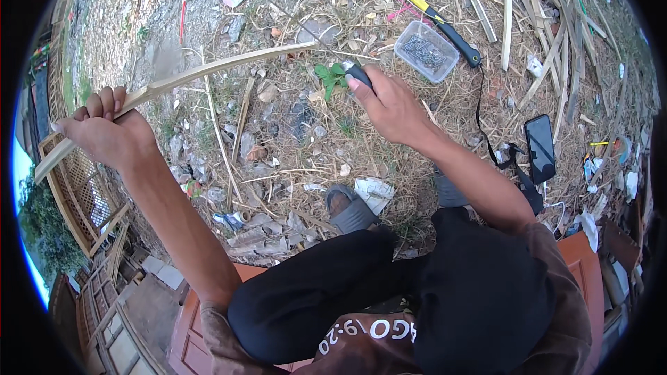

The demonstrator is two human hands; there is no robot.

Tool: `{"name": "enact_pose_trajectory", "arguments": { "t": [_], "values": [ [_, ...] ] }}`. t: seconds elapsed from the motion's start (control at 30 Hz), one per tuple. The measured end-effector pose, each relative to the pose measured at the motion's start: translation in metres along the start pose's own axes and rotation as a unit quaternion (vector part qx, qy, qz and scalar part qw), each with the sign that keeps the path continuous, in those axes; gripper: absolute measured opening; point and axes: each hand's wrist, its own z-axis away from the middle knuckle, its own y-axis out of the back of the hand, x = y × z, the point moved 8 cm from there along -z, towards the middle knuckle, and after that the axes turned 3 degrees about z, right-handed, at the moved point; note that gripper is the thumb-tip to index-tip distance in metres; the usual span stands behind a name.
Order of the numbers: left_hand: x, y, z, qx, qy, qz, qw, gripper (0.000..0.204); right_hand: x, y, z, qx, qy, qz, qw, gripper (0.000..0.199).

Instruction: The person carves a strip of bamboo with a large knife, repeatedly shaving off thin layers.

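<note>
My left hand (pixel 111 121) is closed around a long pale wooden strip (pixel 215 66), which slants up to the right in front of me. In my right hand (pixel 392 104) is the black handle of what looks like a long knife (pixel 360 76). Its thin dark blade appears nearly edge-on and runs up and left, close to the strip's far end. Whether blade and wood touch I cannot tell. Right of the knife a clear plastic tub (pixel 426 52) holds several nails. A hammer (pixel 434 17) with a yellow and black handle lies beside the tub.
Several wooden strips (pixel 549 14) are piled at the far right. A black phone (pixel 540 147) lies near a dark strap (pixel 486 132). A wooden lattice frame (pixel 76 194) stands at the left. My sandalled foot (pixel 351 210) rests on straw-littered ground, strewn with stones and scraps.
</note>
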Motion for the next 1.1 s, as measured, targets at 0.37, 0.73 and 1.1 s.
{"name": "enact_pose_trajectory", "arguments": {
  "t": [0.37, 0.73, 1.1],
  "values": [
    [0.003, -0.003, 0.006, 0.003, 0.010, 0.005, 1.000, 0.044, 0.065, -0.020, -0.010, -0.061, -0.120, 0.082, 0.988, 0.038],
    [0.011, 0.005, 0.022, -0.036, -0.019, 0.063, 0.997, 0.049, 0.065, -0.037, -0.007, -0.076, -0.112, 0.111, 0.984, 0.034],
    [0.017, 0.000, 0.044, -0.116, -0.039, 0.141, 0.982, 0.053, 0.078, -0.023, -0.007, -0.105, -0.123, 0.040, 0.986, 0.033]
  ]
}}
